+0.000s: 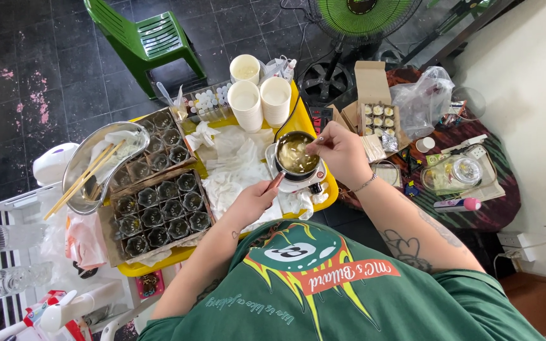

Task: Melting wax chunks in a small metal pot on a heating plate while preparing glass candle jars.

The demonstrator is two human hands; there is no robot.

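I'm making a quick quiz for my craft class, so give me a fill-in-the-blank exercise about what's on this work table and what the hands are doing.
1. The left hand grips the handle of a small metal ____ of pale liquid.
2. The right hand holds a thin tool over the pot, which sits on a ____ tray.
3. The plastic chair on the dark floor is ____.
4. Wooden chopsticks lie in a kidney-shaped ____ basin.

Missing words: pot; yellow; green; metal

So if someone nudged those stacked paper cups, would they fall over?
Probably. The cups stand in tall, narrow stacks, so they likely tip easily. Being paper and seemingly empty, they should be light and slide on the yellow tray. A firm squeeze would likely crush them.
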